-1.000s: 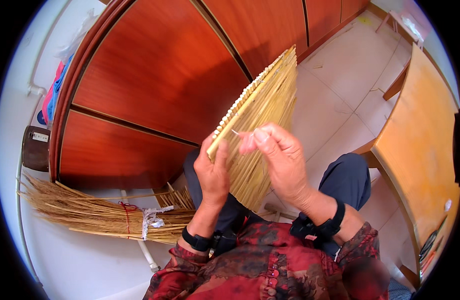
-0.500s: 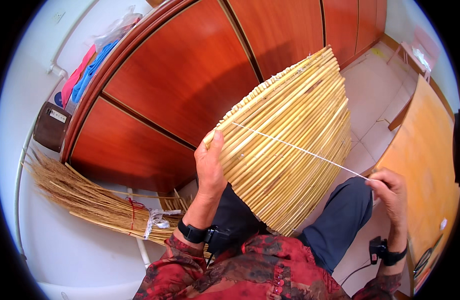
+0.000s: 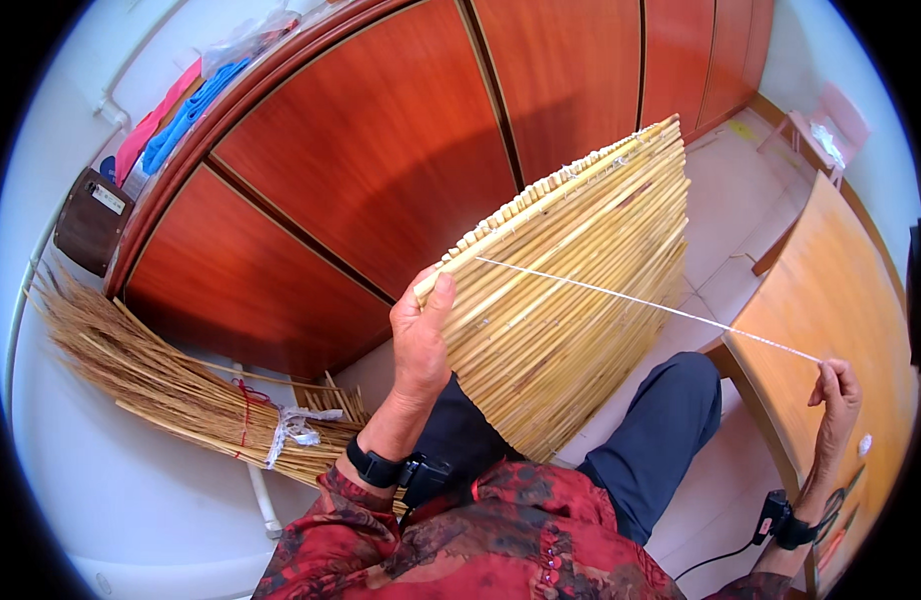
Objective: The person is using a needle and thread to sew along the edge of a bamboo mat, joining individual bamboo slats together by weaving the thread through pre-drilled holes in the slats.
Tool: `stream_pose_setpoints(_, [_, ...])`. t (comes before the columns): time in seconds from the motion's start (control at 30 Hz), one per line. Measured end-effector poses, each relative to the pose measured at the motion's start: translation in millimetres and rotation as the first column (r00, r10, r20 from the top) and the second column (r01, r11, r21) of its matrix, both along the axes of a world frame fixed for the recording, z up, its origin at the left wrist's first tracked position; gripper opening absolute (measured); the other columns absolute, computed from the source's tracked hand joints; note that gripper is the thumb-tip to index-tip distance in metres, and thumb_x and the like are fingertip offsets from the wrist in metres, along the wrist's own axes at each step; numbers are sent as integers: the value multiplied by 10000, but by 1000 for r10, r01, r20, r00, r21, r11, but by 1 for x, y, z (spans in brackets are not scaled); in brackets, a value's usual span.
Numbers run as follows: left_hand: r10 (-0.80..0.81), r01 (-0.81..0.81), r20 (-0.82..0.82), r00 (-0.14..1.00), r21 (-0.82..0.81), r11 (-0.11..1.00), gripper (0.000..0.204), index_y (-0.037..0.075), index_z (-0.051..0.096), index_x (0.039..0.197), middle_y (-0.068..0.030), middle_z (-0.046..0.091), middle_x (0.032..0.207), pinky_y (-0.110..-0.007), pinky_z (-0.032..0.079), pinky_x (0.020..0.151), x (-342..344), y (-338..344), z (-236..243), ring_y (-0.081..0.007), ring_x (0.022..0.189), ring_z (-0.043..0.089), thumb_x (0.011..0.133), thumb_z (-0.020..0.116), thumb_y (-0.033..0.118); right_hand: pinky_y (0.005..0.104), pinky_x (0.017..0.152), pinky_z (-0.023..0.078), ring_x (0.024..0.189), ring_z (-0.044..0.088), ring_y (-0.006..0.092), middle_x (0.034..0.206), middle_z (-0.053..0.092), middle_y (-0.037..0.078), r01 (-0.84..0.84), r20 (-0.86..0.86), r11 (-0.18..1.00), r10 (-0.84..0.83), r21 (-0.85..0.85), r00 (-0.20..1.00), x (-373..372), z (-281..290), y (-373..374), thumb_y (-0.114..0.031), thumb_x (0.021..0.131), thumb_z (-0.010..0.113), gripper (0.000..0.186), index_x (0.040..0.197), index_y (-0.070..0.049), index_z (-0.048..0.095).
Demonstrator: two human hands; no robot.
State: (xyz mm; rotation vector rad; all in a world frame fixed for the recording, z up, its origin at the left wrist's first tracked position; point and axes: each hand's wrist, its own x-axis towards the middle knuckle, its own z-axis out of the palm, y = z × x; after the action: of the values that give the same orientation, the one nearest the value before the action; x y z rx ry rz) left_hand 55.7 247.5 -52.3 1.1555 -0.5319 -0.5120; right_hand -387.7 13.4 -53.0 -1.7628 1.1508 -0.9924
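Observation:
A flat fan of bound yellow straw stalks stands in front of me over my lap. My left hand grips its near left edge, thumb pressed on the stalks. A thin white string runs taut from the fan's upper left part across to my right hand, which pinches its end far out to the right, over the wooden table. Both wrists carry dark bands.
A tied bundle of loose straw lies on the floor at my left. Red-brown wooden wardrobe doors fill the back. An orange wooden table stands at the right, with a small pink stool beyond it.
My right hand left the fan's edge and drew the string out to the right until it is taut. The fan has swung to face me more broadly.

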Motion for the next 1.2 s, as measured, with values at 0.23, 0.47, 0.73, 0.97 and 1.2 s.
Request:
stream_pose_setpoints(0.23, [-36,37,22,999,-34,999,329,-37,566,1194,-60,635,1084,-251,459,879,-9,7,-2,-92,987,568,973,552,206,176,448,386,506,443,38,686,507,-9,21,165,999,-28,44,986,-25,21,-27,-162,940,595,104,919,-60,591])
stream_pose_setpoints(0.47, [-101,104,83,991,-22,994,341,-41,541,1233,-72,620,1132,-262,452,908,-37,1,-10,-105,1025,561,965,561,168,188,584,497,750,543,103,1073,629,116,-220,834,974,83,47,546,-43,18,-50,-138,963,556,262,1169,24,542])
stream_pose_setpoints(0.73, [-98,99,101,990,-13,995,285,-13,524,1186,-50,594,1078,-247,443,878,-53,-10,-22,-89,984,527,959,566,153,222,708,564,968,660,146,1153,650,90,153,618,985,-165,73,768,-105,51,-63,-148,924,619,329,1219,-14,562])
stream_pose_setpoints(0.97, [-141,140,109,984,14,990,255,-12,530,1166,-36,593,1061,-242,441,863,-59,-13,-18,-80,971,522,962,556,138,312,910,542,1109,616,239,1175,618,198,206,664,975,-205,77,719,-74,42,-51,-54,923,586,321,1223,48,538])
stream_pose_setpoints(1.2, [-195,183,109,975,112,977,281,-13,520,1194,-42,602,1062,-245,442,874,-74,-17,-29,-87,971,534,971,547,156,313,1016,459,1076,595,204,1107,620,150,44,813,996,-88,77,576,-19,56,-57,-26,917,583,443,1320,63,424])
